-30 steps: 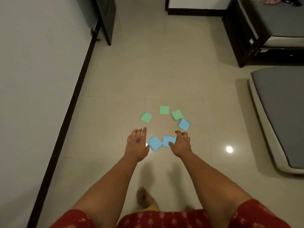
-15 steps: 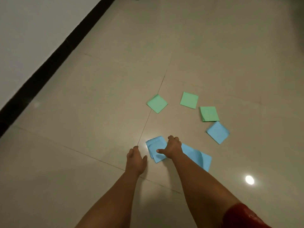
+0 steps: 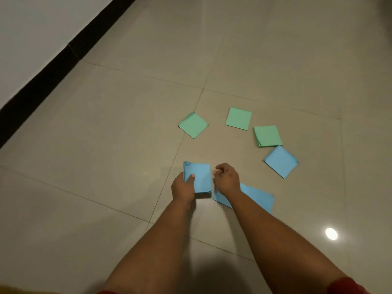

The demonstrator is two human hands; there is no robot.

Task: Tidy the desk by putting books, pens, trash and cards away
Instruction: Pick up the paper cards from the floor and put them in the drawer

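Observation:
Square paper cards lie in a loose ring on the tiled floor. My left hand (image 3: 182,187) grips a small stack of blue cards (image 3: 200,177), thumb on top, lifted just off the floor. My right hand (image 3: 227,177) is beside the stack with fingers curled and nothing in them. Under my right wrist lies another blue card (image 3: 258,198). A third blue card (image 3: 281,161) lies to the right. Three green cards (image 3: 193,124) (image 3: 238,118) (image 3: 267,136) lie farther away; the rightmost is a small stack.
Beige floor tiles (image 3: 106,145) spread all around. A white wall with a black skirting board (image 3: 42,81) runs diagonally along the left. A bright lamp reflection (image 3: 331,233) shines on the floor at the right.
The view has closed in on the floor. My left hand has taken hold of the blue stack, which my right hand touched half a second ago. My right hand has come off it.

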